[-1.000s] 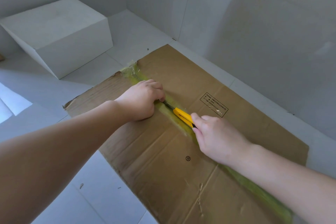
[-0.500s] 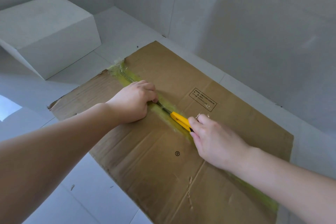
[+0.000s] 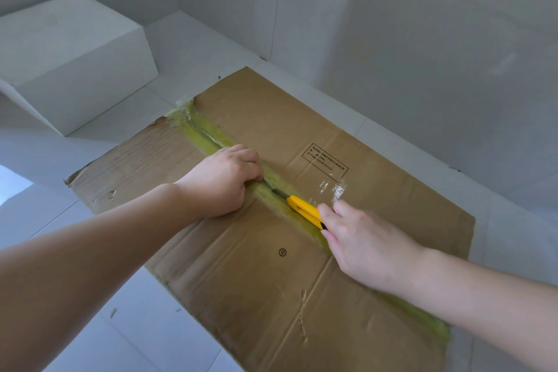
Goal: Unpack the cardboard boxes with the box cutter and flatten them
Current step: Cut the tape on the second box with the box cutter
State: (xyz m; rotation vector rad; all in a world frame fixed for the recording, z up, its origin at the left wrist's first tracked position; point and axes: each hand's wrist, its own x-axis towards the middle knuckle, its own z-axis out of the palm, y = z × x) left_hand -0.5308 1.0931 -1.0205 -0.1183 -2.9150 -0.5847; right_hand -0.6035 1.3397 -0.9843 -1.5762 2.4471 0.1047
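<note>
A large brown cardboard box (image 3: pixel 247 266) lies flat on the white floor, with a yellow-green tape seam (image 3: pixel 199 130) running down its middle. My left hand (image 3: pixel 222 183) rests on the box with its fingers curled down into the seam at the flap's edge. My right hand (image 3: pixel 362 248) grips the rear of a yellow box cutter (image 3: pixel 303 210). The cutter's dark blade lies along the seam and points at my left fingers. Beyond my left hand the seam shows a dark slit.
A white block-shaped box (image 3: pixel 72 60) stands on the floor at the far left. Glossy grey walls (image 3: pixel 392 39) close the space behind and to the right of the cardboard. White floor tiles (image 3: pixel 126 326) run along the cardboard's near left edge.
My right hand has drawn the box cutter slightly back toward me along the seam, so more blade shows. My left hand stays at the same spot on the seam.
</note>
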